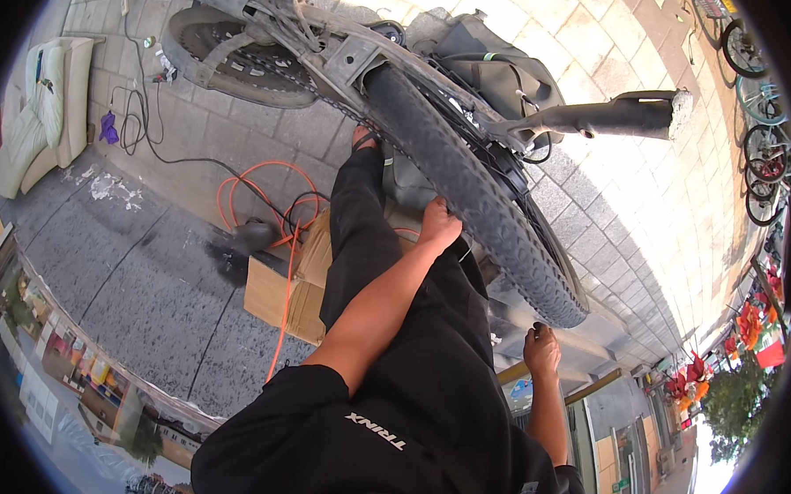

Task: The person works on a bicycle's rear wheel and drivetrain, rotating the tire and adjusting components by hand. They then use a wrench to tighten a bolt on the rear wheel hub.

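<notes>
A bicycle with a dirty dark frame leans across the upper middle, its knobby black tyre running down toward me. My left hand is closed at the tyre's left edge. Just below it a black band hangs between the tyre and my leg; whether my fingers grip it is hidden. My right hand is closed just below the tyre's lower end, slightly apart from it. Something small and dark shows at its fingertips, too small to name. The chain runs along the wheel's left side.
An orange hose and a black cable lie coiled at left, near a flattened cardboard box. A cushioned seat stands far left. A grey bag lies behind the bicycle. Parked bicycles line the far right.
</notes>
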